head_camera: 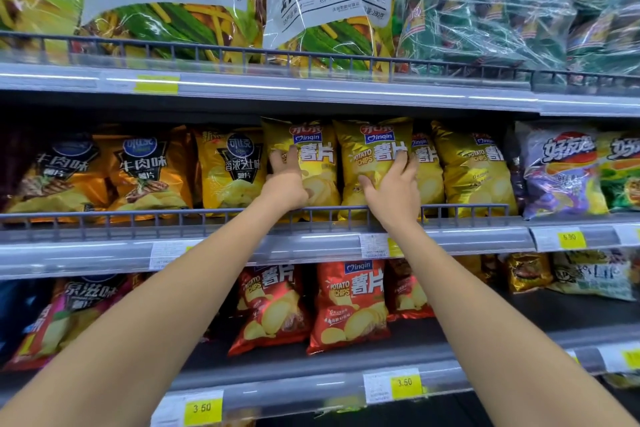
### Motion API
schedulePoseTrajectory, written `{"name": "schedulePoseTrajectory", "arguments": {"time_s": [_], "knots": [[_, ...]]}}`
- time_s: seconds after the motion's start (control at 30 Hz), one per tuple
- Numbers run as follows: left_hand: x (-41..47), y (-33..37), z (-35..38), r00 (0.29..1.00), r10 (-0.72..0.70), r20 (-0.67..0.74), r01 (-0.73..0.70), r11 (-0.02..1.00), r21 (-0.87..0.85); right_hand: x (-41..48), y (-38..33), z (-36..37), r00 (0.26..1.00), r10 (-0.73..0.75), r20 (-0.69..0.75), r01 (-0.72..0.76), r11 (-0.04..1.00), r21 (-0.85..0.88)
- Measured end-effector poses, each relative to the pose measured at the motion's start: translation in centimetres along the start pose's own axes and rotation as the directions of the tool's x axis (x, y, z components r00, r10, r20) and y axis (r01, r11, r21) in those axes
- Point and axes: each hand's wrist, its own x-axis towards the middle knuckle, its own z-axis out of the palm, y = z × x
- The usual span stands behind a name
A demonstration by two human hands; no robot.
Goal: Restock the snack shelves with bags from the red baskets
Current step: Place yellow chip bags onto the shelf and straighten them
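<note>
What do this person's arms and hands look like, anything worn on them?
Nothing worn that shows. The left hand and right hand are ungloved, with no rings on the visible fingers. Neither wrist has a watch or band, and both arms are bare to the frame's bottom edge, with no sleeve in view.

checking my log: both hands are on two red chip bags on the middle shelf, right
Not quite: the head view shows the left hand and right hand on two yellow chip bags on the middle shelf.
</note>
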Motion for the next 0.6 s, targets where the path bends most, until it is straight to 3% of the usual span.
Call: {"name": "schedulePoseTrajectory", "arguments": {"time_s": [0.23, 0.47, 0.6], "knots": [[-2.2, -0.7, -0.5, 0.993, 0.107, -0.049, -0.102, 0.991, 0.087, 0.3, 0.4, -0.7, 0.990, -0.029, 0.135, 0.033, 0.999, -0.031], [-6.6, -0.6, 1.7, 0.901, 0.219, -0.374, -0.168, 0.972, 0.162, -3.2, 0.6, -1.7, 0.995, -0.097, 0.033, 0.091, 0.985, 0.147], [-9.5, -0.9, 3.4, 0.855, 0.299, -0.424, -0.283, 0.954, 0.101, -5.9, 0.6, -2.1, 0.985, -0.169, -0.042, 0.175, 0.958, 0.226]]}}
